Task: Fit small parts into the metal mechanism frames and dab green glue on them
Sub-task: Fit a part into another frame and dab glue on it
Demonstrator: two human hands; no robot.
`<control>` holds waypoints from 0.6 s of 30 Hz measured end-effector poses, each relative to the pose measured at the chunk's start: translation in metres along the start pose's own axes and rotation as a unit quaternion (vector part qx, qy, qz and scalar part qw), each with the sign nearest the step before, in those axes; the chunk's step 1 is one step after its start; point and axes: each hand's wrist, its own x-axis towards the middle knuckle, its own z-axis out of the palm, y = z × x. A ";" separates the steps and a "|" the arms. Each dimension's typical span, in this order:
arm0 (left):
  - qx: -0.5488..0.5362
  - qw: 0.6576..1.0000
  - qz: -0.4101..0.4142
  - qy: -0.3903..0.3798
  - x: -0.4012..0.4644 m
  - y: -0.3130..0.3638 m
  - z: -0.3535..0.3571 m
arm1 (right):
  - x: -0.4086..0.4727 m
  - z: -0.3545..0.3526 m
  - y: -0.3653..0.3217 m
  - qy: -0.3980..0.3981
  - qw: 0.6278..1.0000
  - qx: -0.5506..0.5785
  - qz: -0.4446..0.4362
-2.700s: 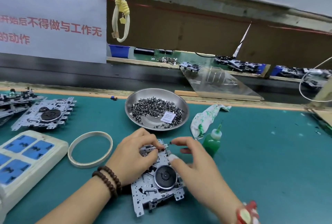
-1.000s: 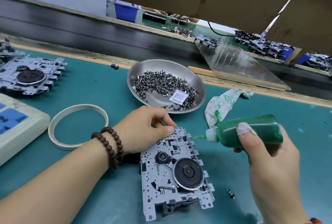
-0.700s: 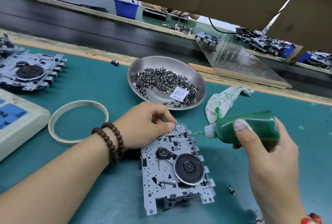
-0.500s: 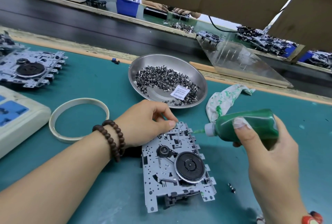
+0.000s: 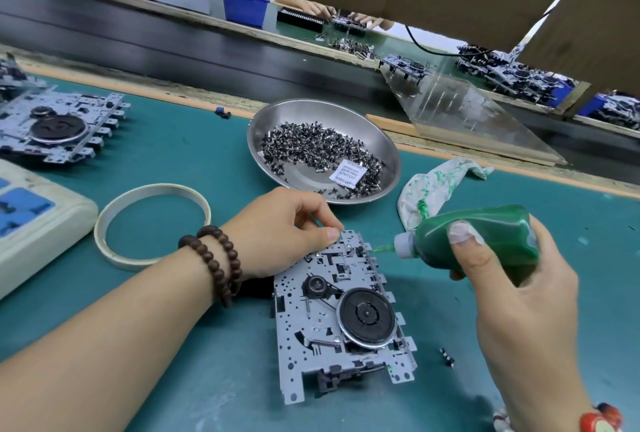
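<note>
A metal mechanism frame [image 5: 332, 320] with a black flywheel lies on the teal mat in front of me. My left hand [image 5: 280, 234] grips its far left corner, thumb on the top edge. My right hand [image 5: 512, 279] holds a green glue bottle [image 5: 485, 237] on its side, its green nozzle tip touching the frame's far right edge. A steel dish [image 5: 377, 133] behind the frame holds several small dark parts [image 5: 311, 147] and a white desiccant packet. One loose small part [image 5: 446, 357] lies on the mat right of the frame.
A glue-stained rag [image 5: 433, 185] lies beside the dish. A white ring [image 5: 152, 223] and a white power strip [image 5: 31, 220] sit at left, another mechanism frame [image 5: 55, 126] behind them. A conveyor and a clear plastic sheet [image 5: 467, 116] run along the back.
My right hand picked up the green bottle and brought its nozzle leftward to the frame's far right edge. My left hand kept its grip on the frame's corner.
</note>
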 end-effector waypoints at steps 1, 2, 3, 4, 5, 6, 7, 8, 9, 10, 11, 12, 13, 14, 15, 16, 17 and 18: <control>0.000 1.000 0.001 0.000 0.000 0.000 0.000 | 0.000 0.000 0.000 0.001 1.000 0.001 0.000; 0.000 1.000 0.003 0.000 0.000 0.000 0.000 | 0.000 0.000 0.000 0.001 1.000 0.001 -0.001; 0.001 1.000 0.004 0.001 0.000 0.000 0.001 | 0.000 0.000 0.000 0.000 1.000 0.001 -0.001; 0.001 1.000 0.006 0.001 0.000 0.000 0.001 | 0.000 0.001 -0.001 0.000 1.000 0.001 -0.001; 0.002 1.000 0.007 0.001 0.001 0.000 0.001 | 0.000 0.001 -0.001 0.000 1.000 0.000 -0.002; 0.002 1.000 0.008 0.001 0.001 0.000 0.001 | 0.000 0.001 -0.001 0.000 1.000 0.000 -0.004; 0.002 1.000 0.009 0.000 0.001 0.000 0.001 | -0.001 0.001 -0.001 -0.002 1.000 0.000 -0.005; 0.002 1.000 0.009 0.000 0.000 -0.001 0.001 | -0.001 0.001 -0.001 -0.003 1.000 0.001 -0.006; 0.002 1.000 0.009 0.000 0.000 -0.001 0.001 | -0.001 0.001 -0.001 -0.004 1.000 0.002 -0.007; 0.001 1.000 0.008 0.001 0.000 -0.001 0.001 | -0.001 0.001 -0.001 -0.004 1.000 0.003 -0.008; 0.001 1.000 0.008 0.002 0.000 0.000 0.001 | -0.001 0.001 -0.001 -0.003 1.000 0.001 -0.010; 0.001 1.000 0.008 0.003 0.000 0.000 0.001 | -0.001 0.001 -0.001 -0.003 1.000 -0.001 -0.011; 0.003 1.000 0.009 0.004 0.000 0.000 0.001 | -0.002 0.001 -0.001 -0.002 1.000 -0.003 -0.013; 0.004 1.000 0.009 0.005 0.000 0.000 0.001 | -0.002 0.001 -0.001 -0.001 1.000 -0.005 -0.013; 0.004 1.000 0.009 0.006 0.000 0.000 0.001 | -0.002 0.001 0.000 0.000 1.000 -0.007 -0.014; 0.004 1.000 0.009 0.006 0.000 0.000 0.001 | -0.002 0.001 0.000 0.001 1.000 -0.009 -0.014; 0.003 1.000 0.010 0.005 0.000 0.000 0.001 | -0.001 0.001 0.000 0.002 1.000 -0.012 -0.015; 0.002 1.000 0.010 0.004 0.000 0.000 0.001 | -0.001 0.001 0.000 0.003 1.000 -0.015 -0.016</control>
